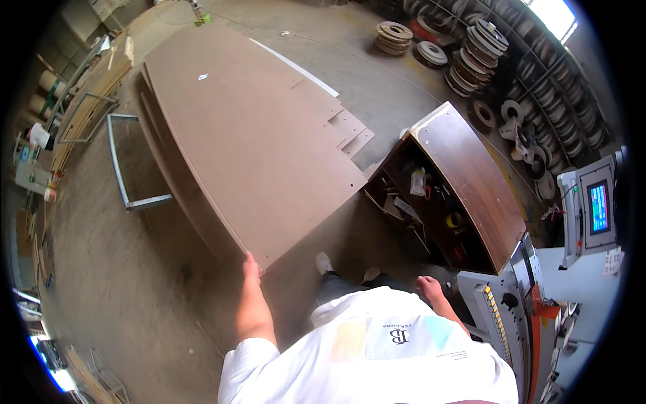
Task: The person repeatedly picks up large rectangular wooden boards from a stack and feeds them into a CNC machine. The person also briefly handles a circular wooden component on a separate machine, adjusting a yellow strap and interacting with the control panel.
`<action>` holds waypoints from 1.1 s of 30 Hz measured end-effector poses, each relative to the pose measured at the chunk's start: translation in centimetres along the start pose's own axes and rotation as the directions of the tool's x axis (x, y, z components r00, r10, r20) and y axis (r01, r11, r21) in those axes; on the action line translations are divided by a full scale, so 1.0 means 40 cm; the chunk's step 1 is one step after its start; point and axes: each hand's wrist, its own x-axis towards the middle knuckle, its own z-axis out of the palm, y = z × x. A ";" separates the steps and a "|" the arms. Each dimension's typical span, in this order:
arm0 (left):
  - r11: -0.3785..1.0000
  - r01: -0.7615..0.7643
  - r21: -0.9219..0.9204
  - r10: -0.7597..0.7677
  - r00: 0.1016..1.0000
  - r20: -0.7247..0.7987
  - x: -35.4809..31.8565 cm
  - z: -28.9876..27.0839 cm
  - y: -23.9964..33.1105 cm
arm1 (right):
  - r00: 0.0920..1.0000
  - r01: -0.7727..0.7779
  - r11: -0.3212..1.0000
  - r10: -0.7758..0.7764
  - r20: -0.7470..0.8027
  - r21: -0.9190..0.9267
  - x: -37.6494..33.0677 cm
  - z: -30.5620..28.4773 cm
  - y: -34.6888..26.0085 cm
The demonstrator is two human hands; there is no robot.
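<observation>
Large flat brown board (249, 141), centre-left, atop similar boards (165, 155). Probably heavy, stiff, chip-prone corners; best hold: both long edges. Left hand (251, 265) touches near corner, right hand (429, 288) clear; can't tell either's finger closure.

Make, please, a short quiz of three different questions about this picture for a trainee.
1. Which hand is at the near corner of the large flat light-brown board?
2. True or false: the dark-brown wooden open-sided cabinet stands to the right of that board.
3. Fill in: the small rectangular screen on the grey control box is ___ (lit or dark).

Key: 1. The left hand. 2. True. 3. Lit.
</observation>
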 end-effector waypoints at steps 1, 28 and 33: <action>1.000 -0.007 -0.014 0.006 0.999 -0.039 0.038 -0.003 -0.007 | 1.000 0.000 0.996 -0.002 0.022 0.092 -0.008 0.035 -0.037; 0.993 0.115 0.026 -0.114 0.992 -0.050 -0.342 0.119 -0.289 | 0.940 0.068 0.975 0.008 0.340 -0.211 0.217 0.376 -0.468; 0.995 0.063 -0.074 -0.064 0.998 -0.015 -0.374 0.096 -0.373 | 0.921 -0.198 0.968 0.238 0.308 -0.158 0.256 0.353 -0.373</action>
